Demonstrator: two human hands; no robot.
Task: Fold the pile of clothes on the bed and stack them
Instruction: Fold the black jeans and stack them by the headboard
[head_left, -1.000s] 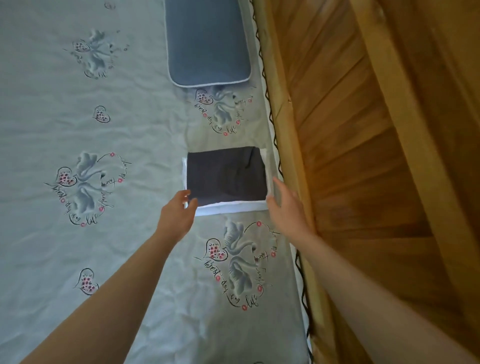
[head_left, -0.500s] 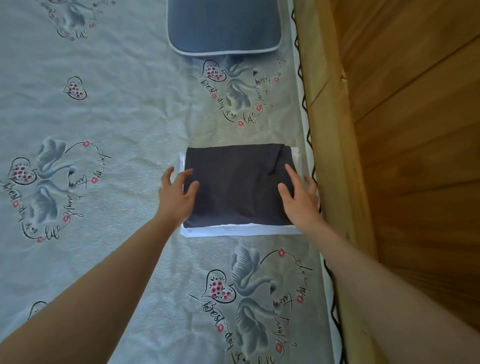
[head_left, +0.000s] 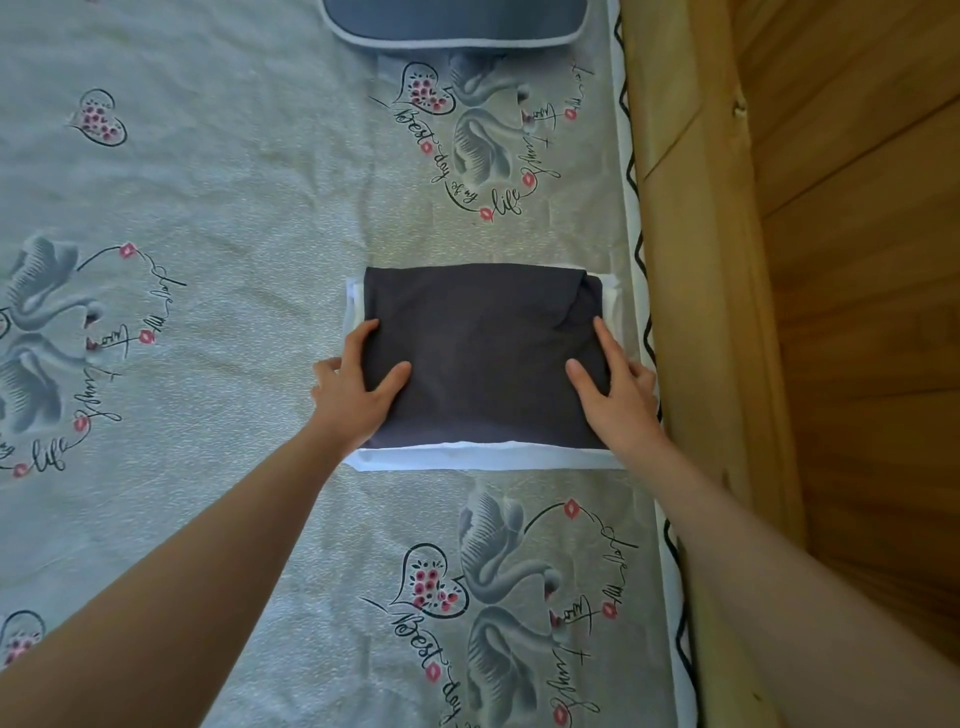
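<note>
Hands (head_left: 358, 389) now flatter on dark garment (head_left: 483, 353)

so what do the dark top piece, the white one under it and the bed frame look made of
Dark garment: soft matte knit, probably cotton jersey; it creases softly with no sheen. White garment: thin smooth fabric, the fibre unclear. Bed frame: light wood, visible grain and a knot, slight sheen suggesting varnish.

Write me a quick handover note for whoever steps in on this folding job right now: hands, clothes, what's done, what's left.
Left hand: open, fingers flat on the left edge of the dark grey folded garment.
Right hand: open, flat on its right edge.
The dark garment lies on a white folded garment, beside the wooden bed frame.
Done: two pieces folded and stacked.
Left: no unfolded clothes in view; look outside the frame for more.
</note>
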